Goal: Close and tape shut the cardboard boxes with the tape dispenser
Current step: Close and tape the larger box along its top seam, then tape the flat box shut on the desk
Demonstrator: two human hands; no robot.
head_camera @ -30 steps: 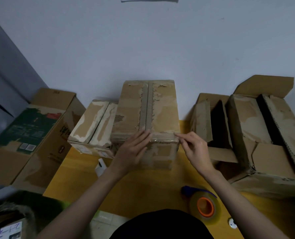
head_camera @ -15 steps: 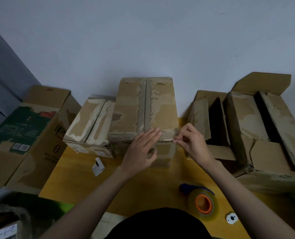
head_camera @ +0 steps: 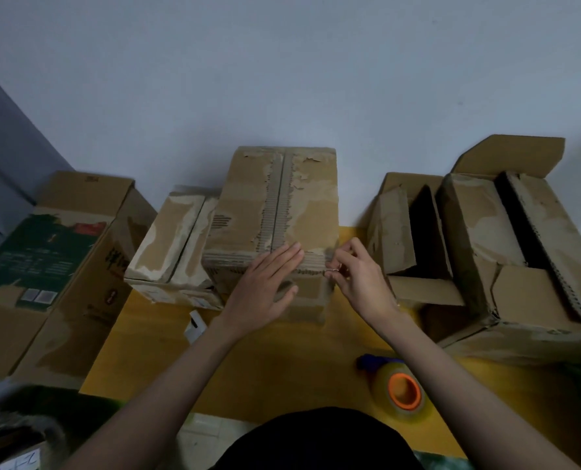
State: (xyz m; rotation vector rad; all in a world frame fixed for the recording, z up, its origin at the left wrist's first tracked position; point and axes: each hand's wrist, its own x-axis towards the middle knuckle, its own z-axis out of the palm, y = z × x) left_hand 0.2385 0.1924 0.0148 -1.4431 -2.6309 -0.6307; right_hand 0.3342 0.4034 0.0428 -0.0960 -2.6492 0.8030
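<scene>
On the yellow table (head_camera: 282,368), against the pale wall (head_camera: 282,79), stand several worn cardboard boxes. At the far right is the biggest open box (head_camera: 519,266), its flaps apart, and just beside it a smaller open box (head_camera: 397,232). At the left, off the table edge, stands a box with green print (head_camera: 45,252). In the middle stands the tall closed box (head_camera: 275,212), and touching its left side is a lower closed box (head_camera: 170,242). The left hand (head_camera: 262,293) lies flat on the front top edge of the tall box, fingers straight and together. The right hand (head_camera: 360,279) pinches a thin strip at the front right corner of this box. Near the right forearm, the tape dispenser (head_camera: 401,391), with an orange core, lies on the table. A small white card (head_camera: 194,325) lies below the lower box.
</scene>
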